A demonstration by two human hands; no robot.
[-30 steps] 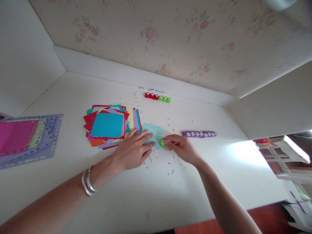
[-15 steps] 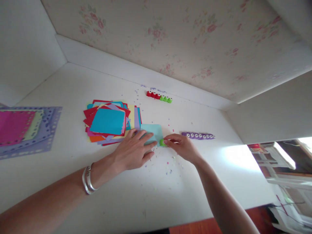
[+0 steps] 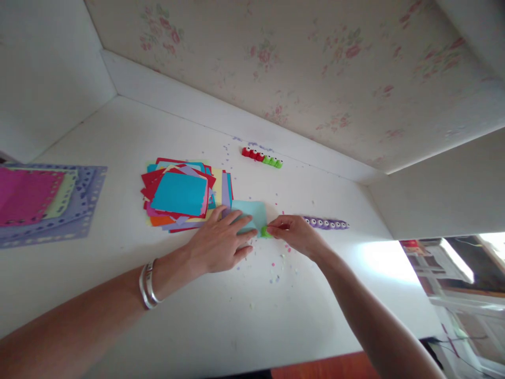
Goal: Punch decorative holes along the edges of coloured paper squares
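A light blue sheet of paper (image 3: 254, 211) lies on the white table. Spread flat across its left and lower part is my left hand (image 3: 224, 245), fingers apart, pressing the sheet down. At the sheet's lower right corner sits a small green paper punch (image 3: 265, 231). My right hand (image 3: 298, 236) has its thumb and fingers closed on this punch, hiding most of it. Just behind that hand runs a row of purple punches (image 3: 329, 224) with white round tops, its left end partly covered.
A messy stack of coloured paper (image 3: 179, 193) lies beside my left hand. Sheets with punched edges (image 3: 39, 197) are at the far left. A row of red and green punches (image 3: 262, 157) stands near the back wall. Paper dots (image 3: 273, 265) are scattered around.
My right fingers have closed more tightly over the green punch. Fresh pink dots show beneath my right hand. My left hand stays on the sheet; the view has shifted slightly.
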